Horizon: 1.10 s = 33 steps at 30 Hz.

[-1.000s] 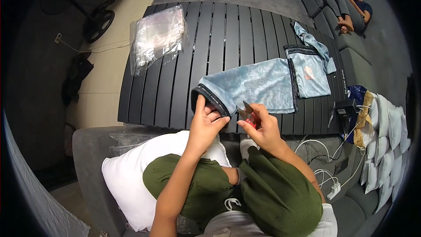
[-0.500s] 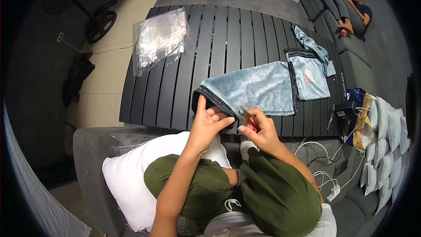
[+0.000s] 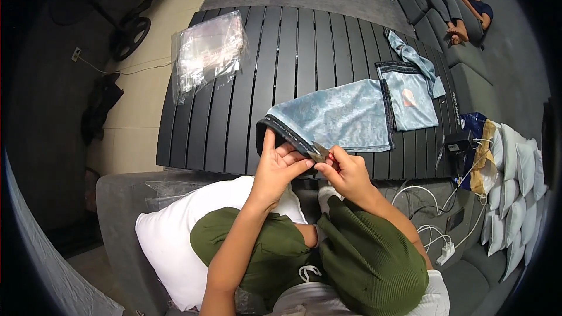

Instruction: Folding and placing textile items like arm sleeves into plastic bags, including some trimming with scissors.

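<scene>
A light blue patterned fabric tube (image 3: 339, 114) lies across the slatted table, its black-banded open end toward me. My left hand (image 3: 272, 169) grips that black band (image 3: 290, 133), with the index finger inside the opening and the thumb at its near edge. In my right hand (image 3: 346, 178) is a small pair of thread snips (image 3: 319, 152), their metal blades against the near corner of the band. The fingers mostly cover the handle. Past the tube's far end lie a blue piece with a pinkish patch (image 3: 411, 111) and a narrow crumpled blue strip (image 3: 422, 61).
Clear plastic bags (image 3: 209, 50) lie on the black table (image 3: 281, 52) at far left. A white pillow (image 3: 170, 246) is beside my leg. White pouches (image 3: 512, 199), cables and a power strip (image 3: 446, 253) are at right. A person (image 3: 468, 6) reclines on the sofa beyond.
The snips in my right hand have moved left and turned, bringing the blades onto the band's corner. My left hand keeps its hold on the band.
</scene>
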{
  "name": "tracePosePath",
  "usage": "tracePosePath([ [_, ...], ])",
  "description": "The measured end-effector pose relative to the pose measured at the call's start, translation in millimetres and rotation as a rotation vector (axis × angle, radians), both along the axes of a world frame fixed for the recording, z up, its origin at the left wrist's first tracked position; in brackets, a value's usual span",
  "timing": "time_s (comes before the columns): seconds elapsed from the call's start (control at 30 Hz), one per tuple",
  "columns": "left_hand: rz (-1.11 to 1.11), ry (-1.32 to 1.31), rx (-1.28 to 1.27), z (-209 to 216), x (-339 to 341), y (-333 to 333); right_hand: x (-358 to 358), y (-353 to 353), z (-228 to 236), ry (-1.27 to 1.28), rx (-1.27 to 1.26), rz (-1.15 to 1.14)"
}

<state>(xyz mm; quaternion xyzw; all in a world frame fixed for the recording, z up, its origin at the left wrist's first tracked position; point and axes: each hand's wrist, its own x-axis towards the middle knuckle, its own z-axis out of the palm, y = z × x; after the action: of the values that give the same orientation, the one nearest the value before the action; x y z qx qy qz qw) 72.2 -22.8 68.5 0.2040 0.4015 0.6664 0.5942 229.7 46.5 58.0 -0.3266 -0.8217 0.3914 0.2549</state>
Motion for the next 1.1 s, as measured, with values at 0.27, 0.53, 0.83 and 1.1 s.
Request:
tracePosePath([
  [0.27,0.045,-0.005,0.005,-2.0,3.8,0.6,1.0,-0.7,2.8,-0.005,0.034,0.005],
  [0.53,0.052,0.003,0.01,-3.3,6.8,1.8,1.8,0.6,2.4,-0.023,0.116,-0.004],
  [0.83,0.076,0.03,0.021,-4.6,9.9,2.3,1.2,2.3,-2.1,-0.036,0.209,-0.005],
  [1.1,0.071,-0.238,-0.072,-6.3,1.6,1.9,7.4,2.4,3.8,0.138,-0.142,-0.102],
])
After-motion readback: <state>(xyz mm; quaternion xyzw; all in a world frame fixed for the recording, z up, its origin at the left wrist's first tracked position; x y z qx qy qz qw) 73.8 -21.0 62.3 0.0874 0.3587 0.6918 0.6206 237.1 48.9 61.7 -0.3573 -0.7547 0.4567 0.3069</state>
